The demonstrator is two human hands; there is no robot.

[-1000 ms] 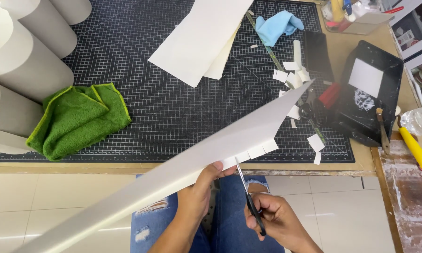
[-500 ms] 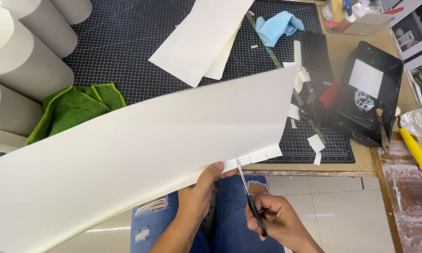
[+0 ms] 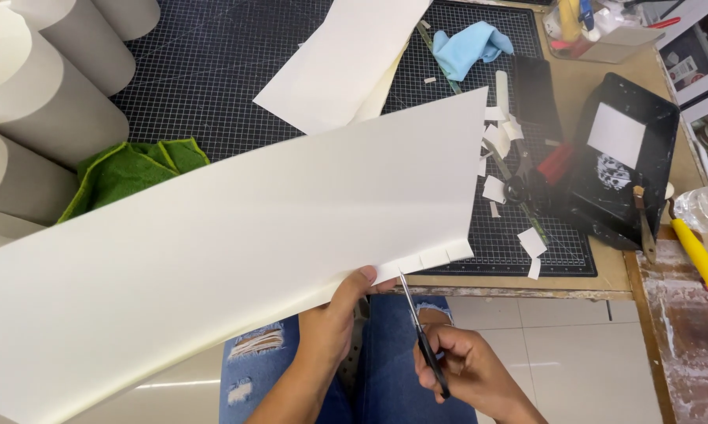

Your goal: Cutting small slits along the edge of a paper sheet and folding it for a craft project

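Both hands unchanged, L hand (image 3: 332, 323) fingers pinching sheet (image 3: 236, 235), R hand (image 3: 468, 369) gripping scissors (image 3: 423, 338), sheet slightly higher.

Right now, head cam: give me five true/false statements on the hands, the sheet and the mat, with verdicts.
1. The right hand holds scissors with the blades at the lower edge of the big white sheet. True.
2. The left hand rests on the green cloth. False: it grips the sheet's lower edge, thumb on top; the cloth lies apart on the cutting mat.
3. The sheet's lower right edge is already cut into small tabs. True.
4. The blue cloth lies next to the green one. False: it lies at the mat's far right.
5. Small white paper scraps lie on the mat's right side. True.
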